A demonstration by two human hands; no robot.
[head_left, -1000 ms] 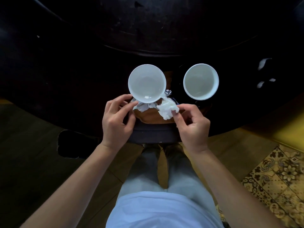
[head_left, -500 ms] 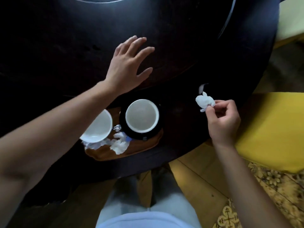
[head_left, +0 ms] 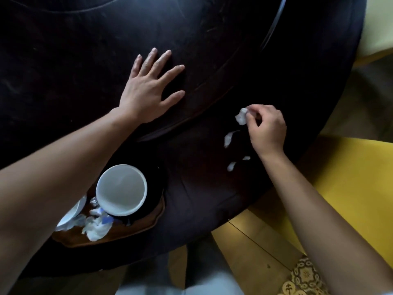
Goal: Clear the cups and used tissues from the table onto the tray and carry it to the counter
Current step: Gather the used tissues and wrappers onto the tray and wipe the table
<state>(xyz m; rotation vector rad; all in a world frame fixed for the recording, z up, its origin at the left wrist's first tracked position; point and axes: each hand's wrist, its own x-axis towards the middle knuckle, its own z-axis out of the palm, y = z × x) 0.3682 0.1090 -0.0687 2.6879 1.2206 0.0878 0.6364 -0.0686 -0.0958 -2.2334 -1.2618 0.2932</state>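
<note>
At four o'clock on the dark round table (head_left: 212, 50), the right hand (head_left: 266, 130) is pinching a crumpled tissue wad (head_left: 241, 116) between thumb and forefinger, the other fingers curling loosely in, narrow and closed on the paper. Just below it, toward six o'clock from the wad, a torn tissue scrap (head_left: 229, 138) is lying on the wood, and two smaller bits (head_left: 231, 166) are sitting a little nearer the edge. My read is that the hand is gathering this litter piece by piece.

Over at twelve o'clock from the tray, the left hand (head_left: 148, 90) is pressing flat on the tabletop, fingers spread wide and holding nothing; it looks like a brace for the lean across.

Down at seven o'clock, the brown tray (head_left: 136, 229) is waiting at the table's near edge, already carrying a white cup (head_left: 121, 189) on a dark saucer, a second cup (head_left: 71, 213) half hidden under the left forearm, and a heap of used tissues (head_left: 95, 226) beside them.
</note>
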